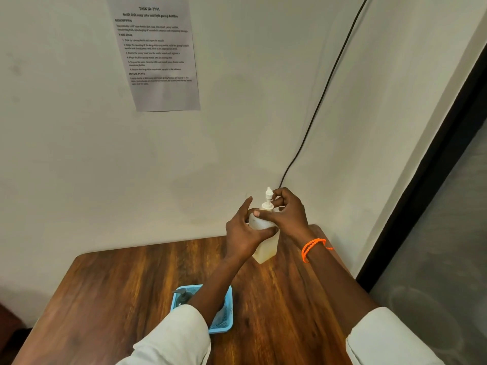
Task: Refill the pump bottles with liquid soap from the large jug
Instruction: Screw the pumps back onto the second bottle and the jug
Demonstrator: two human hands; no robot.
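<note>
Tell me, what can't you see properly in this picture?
- Head view: the large jug is nowhere in frame.
- The blue basket is partly covered by the left forearm; only one dark pump bottle shows inside.
- The white pump bottle has its middle hidden by the left hand and right hand.
- The wall notice: small print is too blurred.

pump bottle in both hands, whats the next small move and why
Probably keep twisting the pump head with the right hand while the left hand steadies the bottle on the table. The right fingers pinch the collar and the left wraps the body, so a turn seems underway. Whether it is going on or off cannot be told.
</note>
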